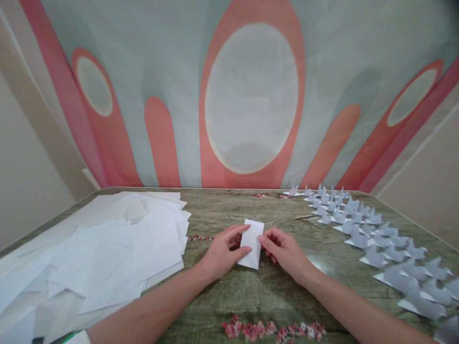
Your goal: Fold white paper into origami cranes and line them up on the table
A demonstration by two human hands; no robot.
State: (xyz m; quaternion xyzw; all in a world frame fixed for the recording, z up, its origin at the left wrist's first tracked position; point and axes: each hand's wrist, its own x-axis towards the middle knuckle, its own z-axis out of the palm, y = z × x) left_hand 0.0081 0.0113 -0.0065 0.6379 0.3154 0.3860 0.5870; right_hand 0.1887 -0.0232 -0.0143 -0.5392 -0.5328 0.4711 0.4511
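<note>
A small folded white paper (pixel 252 245) is held up between both hands over the middle of the table. My left hand (pixel 223 251) grips its left side, with the thumb on the face and the fingers at the upper edge and behind. On the right edge, my right hand (pixel 283 249) pinches the paper between thumb and curled fingers. The paper is an upright narrow rectangle, tilted slightly. Its back and the fingertips behind it are hidden.
A spread pile of loose white paper sheets (pixel 107 253) covers the table's left side. Rows of folded white paper birds (pixel 358 236) stand along the right. The wood-patterned tabletop (pixel 201 296) has printed pink flowers, and a coral and grey-green backdrop (pixel 186 48) rises behind it.
</note>
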